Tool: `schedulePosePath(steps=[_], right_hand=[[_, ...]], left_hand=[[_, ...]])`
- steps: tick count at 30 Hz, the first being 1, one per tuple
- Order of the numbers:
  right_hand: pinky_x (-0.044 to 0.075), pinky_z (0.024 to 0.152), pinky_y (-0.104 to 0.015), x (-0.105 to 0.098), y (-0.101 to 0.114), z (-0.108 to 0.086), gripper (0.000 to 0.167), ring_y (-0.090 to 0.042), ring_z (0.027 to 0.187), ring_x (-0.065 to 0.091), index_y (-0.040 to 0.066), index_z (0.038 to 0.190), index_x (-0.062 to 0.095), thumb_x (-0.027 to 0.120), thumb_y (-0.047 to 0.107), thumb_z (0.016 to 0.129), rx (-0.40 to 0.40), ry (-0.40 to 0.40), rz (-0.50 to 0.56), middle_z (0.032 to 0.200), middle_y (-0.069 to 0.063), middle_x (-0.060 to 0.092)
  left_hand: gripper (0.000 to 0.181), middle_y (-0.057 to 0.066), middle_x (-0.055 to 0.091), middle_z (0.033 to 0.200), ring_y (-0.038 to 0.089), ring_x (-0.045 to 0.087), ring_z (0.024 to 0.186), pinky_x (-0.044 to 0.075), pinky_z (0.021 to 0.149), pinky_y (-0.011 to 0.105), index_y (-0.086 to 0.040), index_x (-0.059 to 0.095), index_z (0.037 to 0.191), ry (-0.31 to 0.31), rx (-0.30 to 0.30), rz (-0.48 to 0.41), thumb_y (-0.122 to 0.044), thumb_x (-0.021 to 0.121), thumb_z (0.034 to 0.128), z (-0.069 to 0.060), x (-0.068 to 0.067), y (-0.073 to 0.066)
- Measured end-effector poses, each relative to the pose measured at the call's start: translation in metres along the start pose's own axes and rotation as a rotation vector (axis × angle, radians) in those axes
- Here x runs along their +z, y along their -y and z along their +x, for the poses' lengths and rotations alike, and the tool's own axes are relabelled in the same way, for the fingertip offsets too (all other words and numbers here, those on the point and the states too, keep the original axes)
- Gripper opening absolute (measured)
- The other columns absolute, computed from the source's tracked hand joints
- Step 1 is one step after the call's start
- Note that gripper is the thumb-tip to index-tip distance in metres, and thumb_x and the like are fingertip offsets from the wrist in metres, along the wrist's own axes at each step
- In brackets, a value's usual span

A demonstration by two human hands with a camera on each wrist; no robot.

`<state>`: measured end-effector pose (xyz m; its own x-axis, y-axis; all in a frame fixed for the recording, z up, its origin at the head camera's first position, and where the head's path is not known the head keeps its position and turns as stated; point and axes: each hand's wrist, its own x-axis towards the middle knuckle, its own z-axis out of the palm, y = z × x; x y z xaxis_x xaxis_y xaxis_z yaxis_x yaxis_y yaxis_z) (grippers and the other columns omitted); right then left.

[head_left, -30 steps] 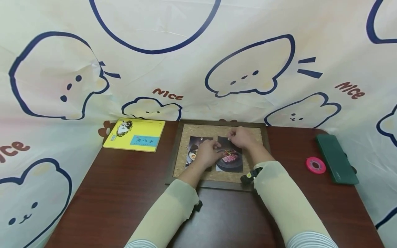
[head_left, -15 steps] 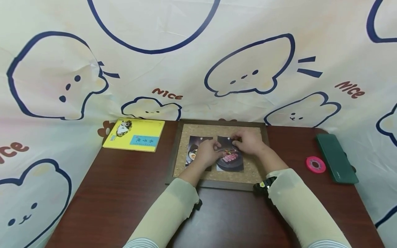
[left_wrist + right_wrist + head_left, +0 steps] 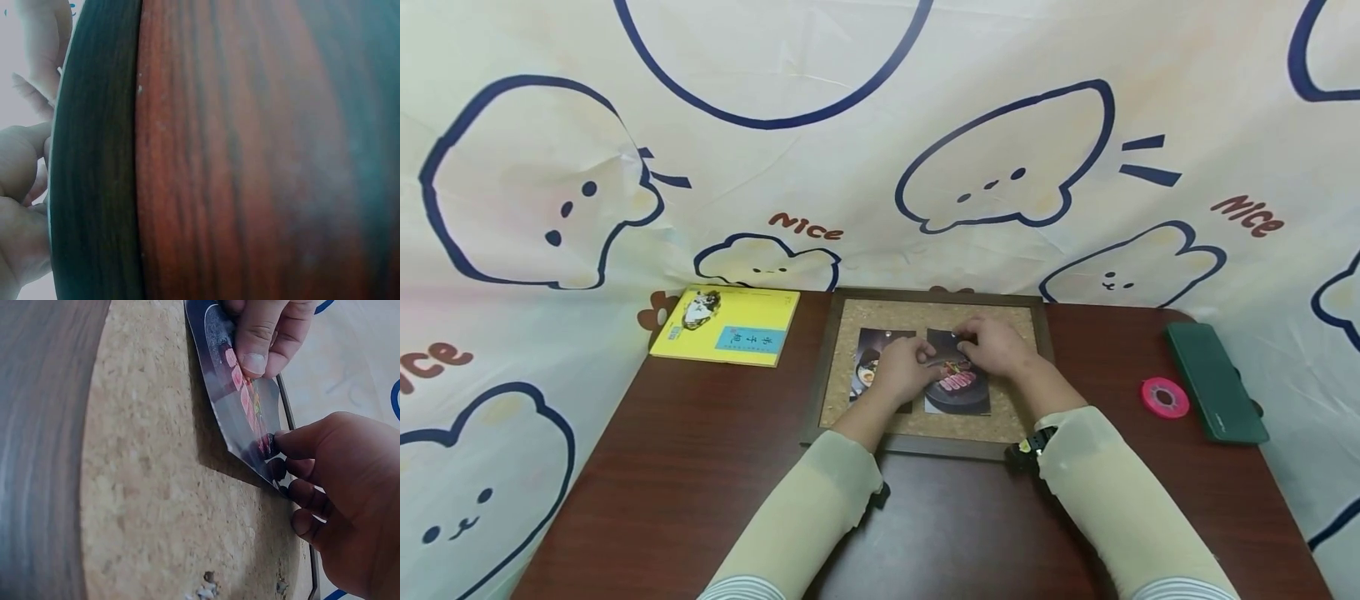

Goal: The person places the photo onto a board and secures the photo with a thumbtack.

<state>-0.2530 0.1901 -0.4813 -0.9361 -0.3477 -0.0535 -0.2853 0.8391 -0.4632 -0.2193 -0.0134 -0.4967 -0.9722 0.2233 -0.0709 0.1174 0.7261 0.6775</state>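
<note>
Two food photos lie side by side on a framed cork board (image 3: 1007, 425), each with a small bright pin head near its top edge. The left photo (image 3: 863, 379) is partly hidden by my left hand (image 3: 901, 371). My left thumb presses on the face of the right photo (image 3: 961, 400), which shows pink meat slices on a dark plate. At this photo's upper right, my right hand (image 3: 996, 346) has thumb and index apart beside the pin. In the right wrist view, the right thumb (image 3: 300, 440) touches the photo (image 3: 234, 412) and the fingertips lie along its edge.
Behind the board to the left lies a yellow book (image 3: 748, 312). A pink ring-shaped roll (image 3: 1165, 398) and a dark green case (image 3: 1217, 383) are at the right of the brown table (image 3: 700, 442). Small shiny bits (image 3: 206, 590) sit on the cork.
My right hand has moved from the pin at the right photo's top edge slightly toward me and right, its fingers parting and uncovering the pin. My left hand has stayed in place.
</note>
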Motion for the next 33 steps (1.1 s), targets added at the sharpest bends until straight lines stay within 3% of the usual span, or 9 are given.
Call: schedulePosePath(steps=[10,16,20,24,27,33], right_hand=[[0.048,0.101,-0.053,-0.001,0.000,0.006,0.031,-0.033,0.116,0.064,0.006,0.129,0.071,0.066,0.018,0.100,0.044,0.047,0.013,0.122,-0.013,0.068],[0.047,0.103,-0.055,0.003,-0.005,-0.002,0.034,-0.035,0.120,0.061,0.007,0.132,0.069,0.066,0.020,0.101,0.002,0.001,0.005,0.126,-0.014,0.064],[0.045,0.105,-0.056,0.006,-0.010,-0.013,0.039,-0.036,0.124,0.058,0.007,0.136,0.067,0.068,0.019,0.099,-0.030,-0.048,0.032,0.131,-0.015,0.062],[0.045,0.105,-0.055,0.003,-0.012,-0.022,0.041,-0.036,0.123,0.058,0.006,0.136,0.066,0.070,0.019,0.097,-0.046,-0.092,0.083,0.131,-0.016,0.063],[0.047,0.102,-0.055,0.001,-0.011,-0.030,0.041,-0.035,0.119,0.060,0.006,0.136,0.066,0.070,0.019,0.098,-0.055,-0.107,0.093,0.128,-0.015,0.063],[0.051,0.083,-0.045,-0.002,-0.009,-0.050,0.037,-0.026,0.099,0.059,0.004,0.133,0.068,0.070,0.017,0.098,-0.081,-0.150,0.095,0.117,-0.012,0.064]], left_hand=[[0.033,-0.001,0.061,0.093,0.017,0.058,0.089,0.050,0.083,0.038,-0.013,0.074,0.106,0.007,0.014,0.007,-0.038,0.084,0.0878,0.002,-0.001,0.000],[0.034,-0.001,0.067,0.098,0.018,0.063,0.094,0.053,0.086,0.038,-0.012,0.074,0.114,0.039,0.020,-0.019,-0.033,0.084,0.0884,0.003,-0.004,-0.001],[0.036,0.000,0.071,0.107,0.018,0.067,0.101,0.054,0.090,0.039,-0.013,0.073,0.122,0.071,0.028,-0.084,-0.026,0.083,0.0896,-0.002,-0.008,0.002],[0.037,0.001,0.073,0.110,0.019,0.069,0.103,0.055,0.092,0.040,-0.012,0.072,0.124,0.061,0.042,-0.163,-0.022,0.082,0.0895,-0.008,-0.013,0.006],[0.037,0.003,0.074,0.111,0.019,0.070,0.101,0.055,0.091,0.039,-0.010,0.072,0.124,0.037,0.064,-0.195,-0.020,0.082,0.0897,-0.015,-0.018,0.009],[0.033,0.001,0.073,0.110,0.014,0.067,0.090,0.056,0.081,0.032,-0.009,0.072,0.123,0.021,0.116,-0.206,-0.018,0.080,0.0919,-0.025,-0.026,0.013]])
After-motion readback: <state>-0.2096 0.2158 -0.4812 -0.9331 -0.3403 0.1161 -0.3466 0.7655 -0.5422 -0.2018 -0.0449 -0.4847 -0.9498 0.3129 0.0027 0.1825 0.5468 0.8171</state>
